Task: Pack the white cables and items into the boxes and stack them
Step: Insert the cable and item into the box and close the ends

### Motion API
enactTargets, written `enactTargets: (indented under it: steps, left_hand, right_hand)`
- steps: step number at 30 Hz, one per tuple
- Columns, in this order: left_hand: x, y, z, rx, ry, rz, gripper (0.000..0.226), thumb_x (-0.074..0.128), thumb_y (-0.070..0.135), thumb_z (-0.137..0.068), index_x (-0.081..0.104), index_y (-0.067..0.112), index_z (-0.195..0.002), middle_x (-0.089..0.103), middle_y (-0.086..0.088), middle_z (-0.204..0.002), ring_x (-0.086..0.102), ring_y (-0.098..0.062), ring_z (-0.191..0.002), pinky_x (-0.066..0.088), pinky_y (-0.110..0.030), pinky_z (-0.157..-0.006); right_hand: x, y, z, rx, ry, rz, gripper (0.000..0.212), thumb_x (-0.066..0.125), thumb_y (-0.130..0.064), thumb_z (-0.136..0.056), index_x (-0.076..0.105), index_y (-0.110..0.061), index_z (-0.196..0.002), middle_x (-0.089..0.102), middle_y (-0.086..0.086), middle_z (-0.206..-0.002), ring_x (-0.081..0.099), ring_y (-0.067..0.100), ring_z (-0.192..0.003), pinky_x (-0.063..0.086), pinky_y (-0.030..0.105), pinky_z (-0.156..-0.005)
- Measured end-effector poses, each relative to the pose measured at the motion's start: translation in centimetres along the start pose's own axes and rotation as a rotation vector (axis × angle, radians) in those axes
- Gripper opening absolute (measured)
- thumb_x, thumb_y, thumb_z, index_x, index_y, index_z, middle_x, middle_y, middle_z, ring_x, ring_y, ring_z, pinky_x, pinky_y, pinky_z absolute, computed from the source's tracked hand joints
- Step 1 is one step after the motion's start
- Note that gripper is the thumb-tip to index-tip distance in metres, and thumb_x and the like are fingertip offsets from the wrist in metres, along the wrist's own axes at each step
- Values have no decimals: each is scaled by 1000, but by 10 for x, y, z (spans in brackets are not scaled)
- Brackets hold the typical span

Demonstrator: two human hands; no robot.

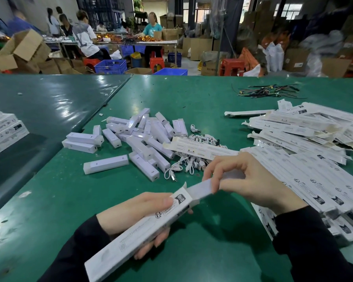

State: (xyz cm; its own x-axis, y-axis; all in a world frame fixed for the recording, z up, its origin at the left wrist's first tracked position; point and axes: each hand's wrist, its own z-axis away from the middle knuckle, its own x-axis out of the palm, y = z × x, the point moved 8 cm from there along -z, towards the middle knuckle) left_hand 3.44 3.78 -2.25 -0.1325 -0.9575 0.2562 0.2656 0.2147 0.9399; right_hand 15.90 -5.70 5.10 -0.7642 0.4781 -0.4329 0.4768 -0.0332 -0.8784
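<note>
Head view: left hand [139,212] grips the long white box [139,231] above the green table [212,251], while the right hand [245,180] pinches a white item [200,189] half inside its open end. Best to keep both aligned and slide straight, clear of the flap.

A flat white box [202,148] lying across the cable heap is showing a printed heading beginning "SMART", the rest blurring out. Another flat box [273,143] in the right pile is displaying "CE FC RoHS" marks; other print is staying illegible.
</note>
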Motion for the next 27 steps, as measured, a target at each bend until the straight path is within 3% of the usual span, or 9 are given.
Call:
enactTargets:
  steps: [2, 7, 10, 13, 16, 19, 23, 25, 27]
  left_hand:
    - [0, -2, -3, 4, 3, 41, 97, 73, 47, -70, 34, -17, -132, 69, 4, -62, 66, -2, -50, 49, -13, -46]
    - [5, 5, -2, -35, -29, 27, 122, 83, 60, -59, 28, -17, -136, 71, 6, -66, 67, 1, -55, 50, -10, -49]
    - [3, 0, -1, -48, -69, 67, 105, 80, 50, -71, 30, -14, -138, 71, 2, -69, 68, -4, -54, 52, -14, -48]
    - [10, -6, -1, -102, -175, -38, 70, 70, 47, -84, 47, -1, -129, 63, -10, -71, 63, -11, -46, 53, -21, -42]
    - [8, -7, -6, -109, -133, -133, 71, 72, 48, -83, 47, -5, -123, 62, -8, -67, 59, -11, -43, 51, -21, -41]
    - [-1, -1, -11, -33, -19, -153, 72, 63, 38, -83, 41, -15, -126, 60, 6, -61, 57, -3, -43, 48, -15, -41]
    - [-9, 5, -12, 41, 63, -173, 58, 62, 37, -83, 53, -2, -125, 57, 2, -60, 54, -7, -40, 46, -17, -41]
    - [-14, 7, -12, 73, 106, -127, 48, 61, 36, -87, 57, 4, -122, 54, -7, -58, 53, -14, -36, 45, -18, -38]
    - [-21, 9, -12, 98, 182, -107, 47, 60, 41, -86, 60, 7, -119, 51, -9, -56, 50, -17, -33, 42, -18, -36]
  right_hand:
    - [0, 1, -1, 12, -10, -63, 14, 53, -2, -61, 64, -6, -52, 70, 5, -76, 59, 9, -69, 40, 12, -60]
    - [-3, 4, -4, 44, 49, -132, 14, 45, -4, -61, 57, -10, -56, 68, 7, -73, 57, 10, -69, 42, 13, -59]
    - [-1, 4, -5, 48, 62, -171, 16, 44, -5, -59, 54, -16, -56, 64, 6, -67, 56, 11, -66, 42, 12, -59]
    - [-4, 4, -5, 53, 83, -180, 17, 42, -6, -57, 51, -19, -52, 59, 7, -58, 52, 11, -57, 39, 12, -55]
    - [-2, 7, -6, 64, 75, -135, 14, 43, -6, -57, 53, -16, -55, 56, 5, -57, 48, 10, -57, 38, 10, -56]
    - [2, 12, -9, 78, 108, -156, 14, 46, -9, -61, 55, -19, -58, 60, 1, -61, 50, 10, -62, 40, 11, -59]
    - [12, 21, -14, 91, 179, -218, 25, 64, -9, -67, 57, -19, -89, 70, -3, -85, 59, 12, -69, 49, 21, -66]
    - [15, 27, -15, 102, 308, -315, 45, 81, -5, -69, 53, -24, -99, 67, 0, -102, 63, 14, -67, 52, 26, -66]
    - [11, 32, -11, 113, 483, -374, 47, 87, -6, -66, 56, -23, -97, 67, 2, -101, 68, 15, -68, 54, 28, -69]
